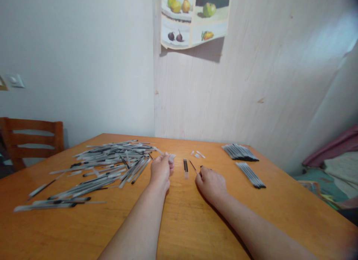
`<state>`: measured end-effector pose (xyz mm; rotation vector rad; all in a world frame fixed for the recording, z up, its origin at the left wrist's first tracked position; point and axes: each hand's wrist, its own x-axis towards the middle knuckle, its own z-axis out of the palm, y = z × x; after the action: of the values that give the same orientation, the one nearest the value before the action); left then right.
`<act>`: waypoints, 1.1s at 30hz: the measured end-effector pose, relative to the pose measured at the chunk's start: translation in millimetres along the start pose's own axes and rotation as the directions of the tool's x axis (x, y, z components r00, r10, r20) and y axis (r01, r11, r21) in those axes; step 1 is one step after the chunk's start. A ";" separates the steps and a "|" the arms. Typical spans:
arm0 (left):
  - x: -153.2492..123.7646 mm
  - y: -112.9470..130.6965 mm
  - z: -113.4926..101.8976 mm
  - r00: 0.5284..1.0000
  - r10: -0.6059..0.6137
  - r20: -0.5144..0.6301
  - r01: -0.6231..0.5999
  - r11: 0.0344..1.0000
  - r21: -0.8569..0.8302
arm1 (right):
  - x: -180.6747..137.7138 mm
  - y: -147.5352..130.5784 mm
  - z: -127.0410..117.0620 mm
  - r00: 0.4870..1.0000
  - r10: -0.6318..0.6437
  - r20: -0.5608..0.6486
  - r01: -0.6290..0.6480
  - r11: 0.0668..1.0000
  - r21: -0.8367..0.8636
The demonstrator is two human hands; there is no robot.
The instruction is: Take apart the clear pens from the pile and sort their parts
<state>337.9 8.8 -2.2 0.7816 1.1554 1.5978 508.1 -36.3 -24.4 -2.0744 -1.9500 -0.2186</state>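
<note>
My left hand [162, 171] is closed in a pinch, with small translucent white pieces [171, 159] showing at its fingertips. I cannot tell exactly what these are. My right hand [212, 182] rests low over the table, fingers curled and closed at the lower end of a thin dark pen refill [192, 165]. A small black tip shows above its knuckles. Between the hands, several dark refills with clear ends [186, 167] lie side by side. Beyond them are several small clear caps [198, 154].
A loose pile of translucent pens and parts [112, 159] spreads over the left of the wooden table [179, 222]. Two neat rows of black-ended pens stand out on the right, a larger row [239, 152] behind a smaller one [251, 175]. A wooden chair [33, 138] is at far left.
</note>
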 end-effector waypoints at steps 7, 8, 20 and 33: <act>0.9 -6.0 0.9 0.998 -0.023 0.056 0.018 0.996 0.085 | -1.9 -6.7 -1.8 0.998 -0.013 0.054 0.012 1.000 0.006; 0.6 -6.7 1.2 0.998 -0.026 0.060 0.020 0.994 0.103 | -2.1 -7.0 -1.6 0.998 -0.018 0.054 0.017 1.000 0.008; 0.9 -14.8 1.5 0.989 -0.056 0.139 0.023 0.972 0.232 | -1.4 -4.3 2.7 0.987 -0.138 0.087 0.134 0.990 0.055; 3.6 -20.8 1.6 0.987 -0.057 0.148 0.017 0.966 0.256 | -0.7 -1.7 6.6 0.981 -0.155 0.112 0.151 0.988 0.043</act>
<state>345.2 14.1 -21.4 1.0258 1.2688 1.3475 505.8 -34.8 -30.7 -1.9564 -2.1684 -0.0972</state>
